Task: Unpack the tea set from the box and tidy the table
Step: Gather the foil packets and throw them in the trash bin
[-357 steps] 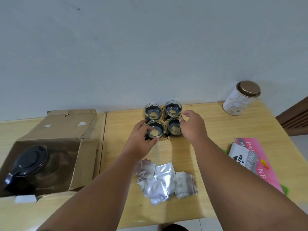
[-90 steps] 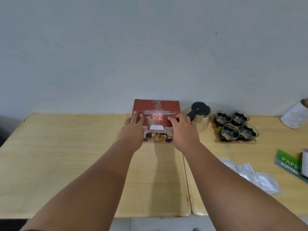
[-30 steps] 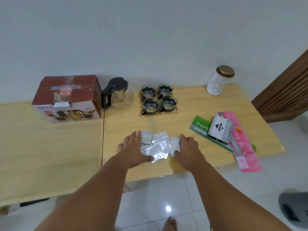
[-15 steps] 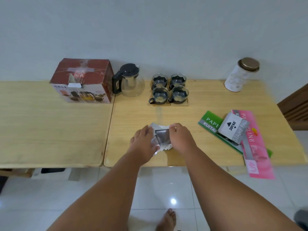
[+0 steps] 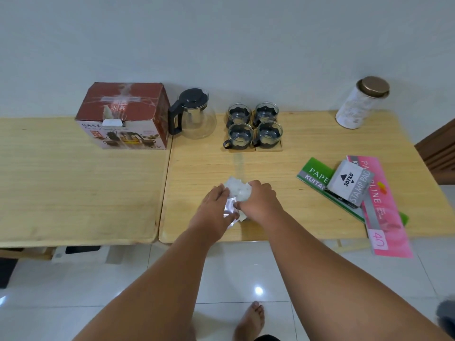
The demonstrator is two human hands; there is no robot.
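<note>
Several silver foil packets (image 5: 236, 193) lie gathered in a stack near the front edge of the right table (image 5: 295, 148). My left hand (image 5: 216, 207) presses the stack from the left and my right hand (image 5: 259, 201) from the right, both closed on it. At the back stand the closed red box (image 5: 124, 114), a glass teapot (image 5: 193, 116) with a black lid and handle, and several glass cups (image 5: 253, 125) in a square on wooden coasters.
A white tin (image 5: 362, 102) with a bronze lid stands at the back right. A green paper pack (image 5: 317, 175), a grey stamp pad box (image 5: 349, 183) and a pink pack (image 5: 381, 207) overhanging the front edge lie at the right. The left table (image 5: 61, 180) adjoins.
Over the last second my hands have pushed the spread packets together into one stack and closed tighter around it. Before that, the box was shut and set at the back.
</note>
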